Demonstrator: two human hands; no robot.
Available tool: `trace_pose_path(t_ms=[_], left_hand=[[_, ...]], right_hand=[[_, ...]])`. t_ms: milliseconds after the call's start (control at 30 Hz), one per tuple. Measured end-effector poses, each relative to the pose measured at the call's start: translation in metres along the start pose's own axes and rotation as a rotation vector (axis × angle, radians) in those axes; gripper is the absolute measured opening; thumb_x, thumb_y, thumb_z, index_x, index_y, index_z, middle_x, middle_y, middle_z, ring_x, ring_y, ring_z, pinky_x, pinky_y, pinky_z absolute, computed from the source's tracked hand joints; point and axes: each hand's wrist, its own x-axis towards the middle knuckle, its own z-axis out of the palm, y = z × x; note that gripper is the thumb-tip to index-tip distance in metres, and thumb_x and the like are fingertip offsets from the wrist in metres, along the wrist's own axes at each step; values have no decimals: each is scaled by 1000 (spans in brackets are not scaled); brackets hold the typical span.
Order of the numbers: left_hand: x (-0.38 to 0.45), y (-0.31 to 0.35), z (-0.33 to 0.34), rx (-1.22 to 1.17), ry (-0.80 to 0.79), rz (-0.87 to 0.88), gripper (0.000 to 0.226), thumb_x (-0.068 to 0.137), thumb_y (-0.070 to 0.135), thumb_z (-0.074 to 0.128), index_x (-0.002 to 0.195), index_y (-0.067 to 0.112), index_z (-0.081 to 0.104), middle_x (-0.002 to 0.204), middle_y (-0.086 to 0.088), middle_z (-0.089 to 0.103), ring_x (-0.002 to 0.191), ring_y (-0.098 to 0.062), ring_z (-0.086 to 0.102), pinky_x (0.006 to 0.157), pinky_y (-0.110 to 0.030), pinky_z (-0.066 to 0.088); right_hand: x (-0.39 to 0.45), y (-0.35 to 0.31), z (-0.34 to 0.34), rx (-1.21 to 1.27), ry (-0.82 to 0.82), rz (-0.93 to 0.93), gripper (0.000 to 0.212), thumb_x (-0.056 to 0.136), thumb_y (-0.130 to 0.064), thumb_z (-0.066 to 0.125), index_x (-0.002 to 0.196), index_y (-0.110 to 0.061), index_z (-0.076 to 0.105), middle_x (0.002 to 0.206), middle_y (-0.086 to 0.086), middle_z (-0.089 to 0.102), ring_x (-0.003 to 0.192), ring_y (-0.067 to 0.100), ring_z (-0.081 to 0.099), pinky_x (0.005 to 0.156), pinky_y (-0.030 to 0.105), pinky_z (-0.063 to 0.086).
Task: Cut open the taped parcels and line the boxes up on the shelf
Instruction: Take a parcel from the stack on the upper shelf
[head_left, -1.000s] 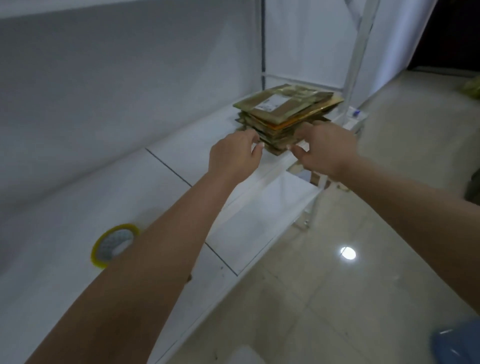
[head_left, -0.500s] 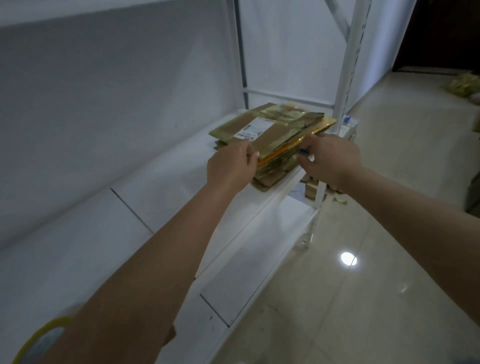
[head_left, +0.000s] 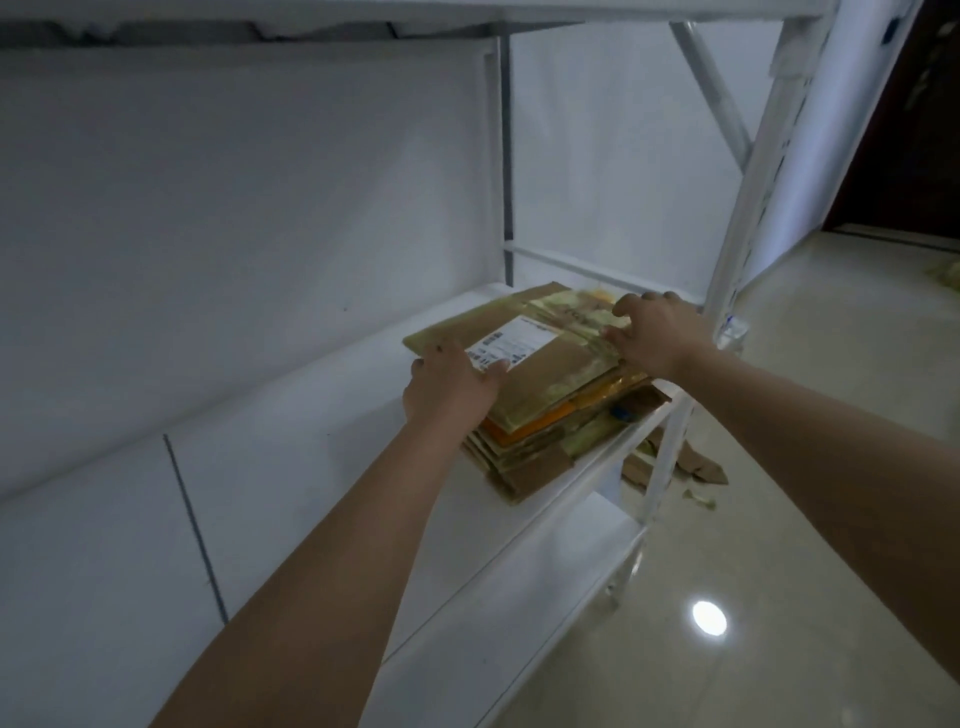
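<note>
The shelf (head_left: 291, 467), a white metal unit, fills the left and centre of the frame, its deck running from lower left to centre right, with an upright at upper right. On the deck at centre right lies the stack (head_left: 540, 415): flattened, taped cardboard boxes piled unevenly, orange and brown layers jutting out at the lower edge, and the near corner overhanging the deck's front lip. The top box (head_left: 550, 358) carries a white label (head_left: 511, 343) and glossy yellowish tape.

The left hand (head_left: 452, 384) rests on the top box's near-left edge, thumb lying across the label's corner, fingers mostly hidden over the edge; whether they curl under cannot be told. The right hand (head_left: 657, 332) lies on the far-right corner with fingers spread and bent, tips pressing the tape, not clasping.

Scraps (head_left: 691, 467) of cardboard lie on the floor below the shelf, at centre right.

Risks, as judged: the glossy tape could let the top box slide under a flat-handed push; the ragged, overhanging layers could shift and spill off the front lip if only the top box is steered.
</note>
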Motion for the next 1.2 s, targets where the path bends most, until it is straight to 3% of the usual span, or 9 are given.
trace_pose_path(t_ms=[167,267,367,600,767,833,967,1100,1200], left_hand=[[8,1,28,-15,-70,-64,117,78,77,54,153,1,6,159,-18,16,146,-36,19,112,-51,33],[-9,-6,50,-91,-129,-103,128,77,75,56,150,-2,-15,161,-21,-6,149,-35,9,116,-50,25],[-16,-8,61,-212,-150,-155,129,78,70,59,148,0,-24,162,-18,-9,150,-32,8,115,-48,25],[-10,-9,46,-313,-121,-74,132,76,65,66,149,-1,-21,163,-16,-2,150,-29,8,119,-45,22],[-7,-9,18,-616,9,22,119,80,37,78,153,7,-12,155,-13,33,142,-29,35,115,-47,33],[-10,-11,4,-695,59,38,112,85,29,75,154,8,-12,153,-11,38,140,-27,38,114,-37,32],[-12,-21,-29,-767,167,115,76,90,15,69,149,8,22,138,-8,55,125,-25,55,95,-27,46],[-17,-31,-61,-786,226,254,59,90,9,67,138,8,32,115,4,58,107,-13,61,89,-23,53],[-22,-45,-78,-791,223,278,49,93,12,63,134,8,37,107,12,58,96,-1,60,85,-19,54]], right_hand=[[44,19,21,57,-117,75,76,90,-66,49,145,-15,38,146,17,43,134,39,37,104,49,38],[54,25,37,106,-246,122,101,74,-81,54,147,-15,31,145,16,43,134,38,36,105,50,37],[58,26,47,123,-244,129,109,65,-83,61,142,-12,35,139,17,48,130,38,37,101,48,40],[51,18,23,203,-11,135,123,53,-76,76,145,-11,27,138,22,41,129,40,37,100,50,40],[27,11,-11,307,208,102,121,50,-70,81,140,-10,29,133,23,39,123,40,41,100,51,42],[13,5,-24,375,317,74,123,49,-65,84,142,-9,28,135,23,37,126,39,39,102,52,41],[-13,-11,-45,445,475,85,130,49,-60,87,148,-8,21,141,23,33,132,37,34,110,48,35],[-38,-30,-58,494,502,170,131,54,-58,86,152,-7,15,145,21,30,137,35,31,114,45,30],[-64,-46,-56,489,440,263,135,50,-71,79,152,-8,16,146,20,32,136,36,34,113,47,32]])
